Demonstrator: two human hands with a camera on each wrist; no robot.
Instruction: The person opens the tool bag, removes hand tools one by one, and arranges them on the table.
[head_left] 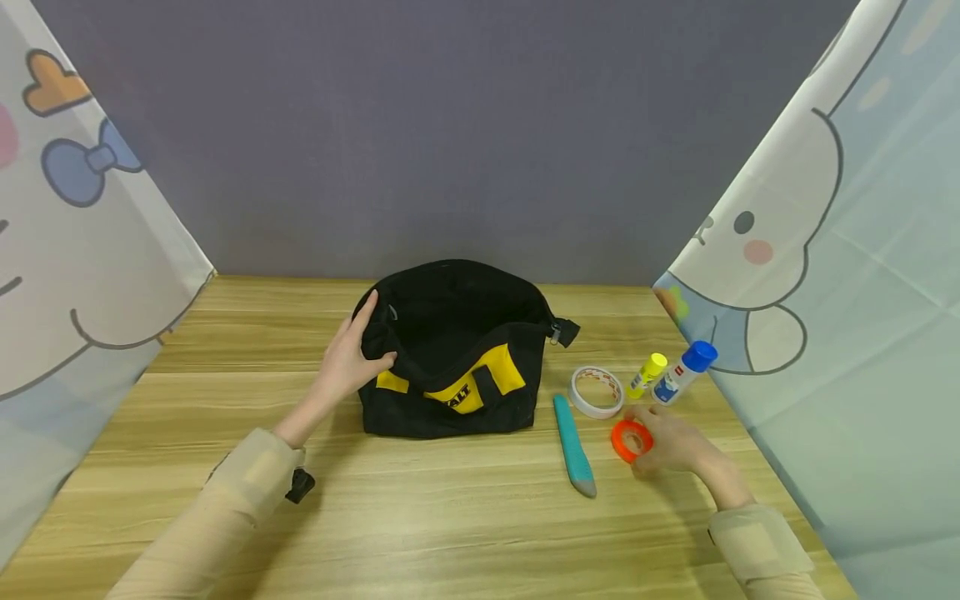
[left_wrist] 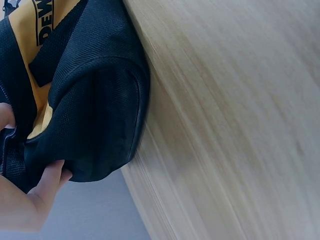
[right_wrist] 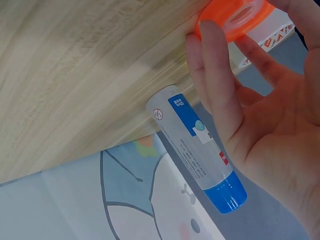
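Note:
A black and yellow tool bag stands on the table with its mouth gaping. At its left end my left hand grips the rim, thumb at the front and fingers along the side; the bag's black end panel fills much of the left wrist view. My right hand pinches a roll of orange tape between thumb and fingers, at the table's right side. In the right wrist view the orange roll shows at the top, by the fingertips.
Left of the orange roll lies a teal utility knife. Behind it is a white-rimmed tape roll. A yellow glue stick and a blue-capped glue tube stand beside each other. A grey wall rises behind the table.

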